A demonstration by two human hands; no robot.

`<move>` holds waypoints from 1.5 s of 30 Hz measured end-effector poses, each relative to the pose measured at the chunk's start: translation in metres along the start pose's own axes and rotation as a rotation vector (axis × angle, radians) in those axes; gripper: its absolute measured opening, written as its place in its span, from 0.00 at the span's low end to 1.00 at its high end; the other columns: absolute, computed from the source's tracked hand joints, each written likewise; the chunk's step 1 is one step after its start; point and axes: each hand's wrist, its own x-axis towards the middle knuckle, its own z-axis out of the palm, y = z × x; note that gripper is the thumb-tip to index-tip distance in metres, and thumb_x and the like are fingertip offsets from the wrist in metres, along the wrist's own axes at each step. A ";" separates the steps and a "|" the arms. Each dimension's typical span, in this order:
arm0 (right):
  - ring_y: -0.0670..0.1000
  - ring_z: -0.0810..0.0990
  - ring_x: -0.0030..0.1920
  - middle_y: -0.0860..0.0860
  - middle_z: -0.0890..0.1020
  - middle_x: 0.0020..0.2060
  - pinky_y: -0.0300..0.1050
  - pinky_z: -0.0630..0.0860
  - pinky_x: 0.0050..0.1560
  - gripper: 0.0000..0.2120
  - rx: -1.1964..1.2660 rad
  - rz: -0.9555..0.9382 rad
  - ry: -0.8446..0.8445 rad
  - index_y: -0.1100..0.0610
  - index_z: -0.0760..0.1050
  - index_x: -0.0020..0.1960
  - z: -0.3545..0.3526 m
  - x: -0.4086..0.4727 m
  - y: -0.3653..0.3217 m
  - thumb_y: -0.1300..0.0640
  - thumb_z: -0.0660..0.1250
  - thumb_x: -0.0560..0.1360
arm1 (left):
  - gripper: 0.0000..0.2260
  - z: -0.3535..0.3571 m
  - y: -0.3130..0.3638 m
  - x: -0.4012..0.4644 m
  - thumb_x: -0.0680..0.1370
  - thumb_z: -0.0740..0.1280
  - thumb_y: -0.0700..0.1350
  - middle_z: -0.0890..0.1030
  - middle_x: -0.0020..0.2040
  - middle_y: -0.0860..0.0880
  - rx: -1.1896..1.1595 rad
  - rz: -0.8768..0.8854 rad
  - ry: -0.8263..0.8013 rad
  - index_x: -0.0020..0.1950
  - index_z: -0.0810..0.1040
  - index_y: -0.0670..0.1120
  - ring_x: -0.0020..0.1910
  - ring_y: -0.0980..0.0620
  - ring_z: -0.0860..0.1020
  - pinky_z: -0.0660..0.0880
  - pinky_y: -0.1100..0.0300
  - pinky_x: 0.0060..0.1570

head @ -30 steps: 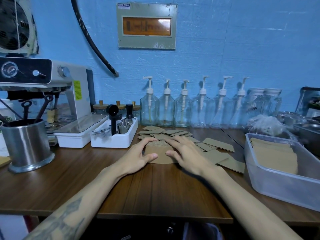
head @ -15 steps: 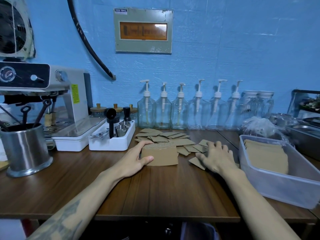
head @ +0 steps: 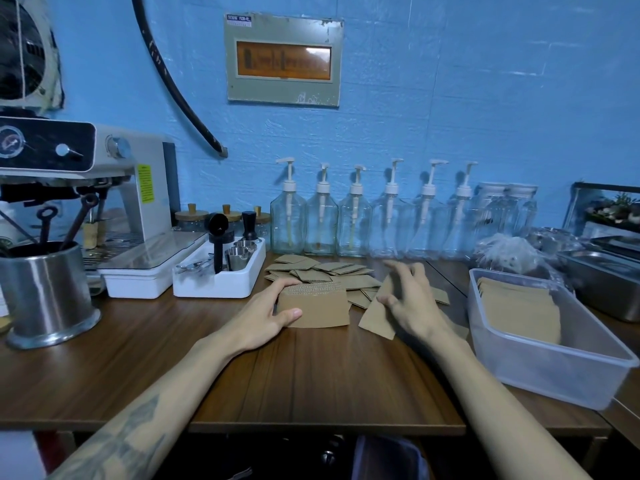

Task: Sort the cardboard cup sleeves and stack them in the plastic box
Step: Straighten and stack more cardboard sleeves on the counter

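A gathered stack of cardboard sleeves [head: 317,308] is held near the table's [head: 173,358] middle, gripped at its left end by the left hand [head: 263,318]. A single sleeve [head: 377,318] is pinched by the right hand [head: 412,303] just beside it. Loose sleeves [head: 322,271] are scattered toward the back edge. More sleeves are stacked in the plastic box [head: 554,362] at the right edge.

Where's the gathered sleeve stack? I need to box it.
Head view, table centre: sleeve stack under the left hand, left of the plastic box.
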 end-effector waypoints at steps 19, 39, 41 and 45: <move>0.47 0.75 0.64 0.45 0.77 0.64 0.56 0.69 0.71 0.29 0.426 -0.046 -0.145 0.47 0.61 0.72 0.015 -0.007 -0.017 0.62 0.70 0.77 | 0.23 -0.001 0.000 0.001 0.79 0.66 0.56 0.72 0.66 0.59 0.011 -0.018 -0.007 0.71 0.62 0.65 0.52 0.56 0.76 0.73 0.59 0.52; 0.50 0.59 0.73 0.45 0.57 0.73 0.49 0.60 0.74 0.41 -0.019 -0.393 -0.159 0.41 0.48 0.80 0.051 -0.003 -0.031 0.37 0.67 0.75 | 0.20 0.000 0.007 0.001 0.74 0.70 0.58 0.75 0.60 0.67 -0.156 -0.028 0.012 0.64 0.69 0.62 0.56 0.66 0.76 0.75 0.59 0.59; 0.47 0.58 0.74 0.42 0.54 0.75 0.45 0.60 0.72 0.42 0.091 -0.322 -0.284 0.41 0.44 0.80 0.055 -0.004 -0.031 0.36 0.64 0.76 | 0.21 0.001 0.007 0.001 0.75 0.69 0.59 0.74 0.61 0.66 -0.179 -0.037 -0.020 0.66 0.66 0.63 0.57 0.66 0.77 0.76 0.57 0.60; 0.49 0.66 0.70 0.43 0.61 0.69 0.42 0.63 0.65 0.32 0.091 -0.328 -0.308 0.45 0.53 0.78 0.055 -0.005 -0.034 0.41 0.62 0.79 | 0.25 0.001 0.013 -0.001 0.76 0.64 0.66 0.70 0.65 0.66 -0.203 -0.070 -0.075 0.69 0.58 0.70 0.62 0.72 0.70 0.69 0.67 0.59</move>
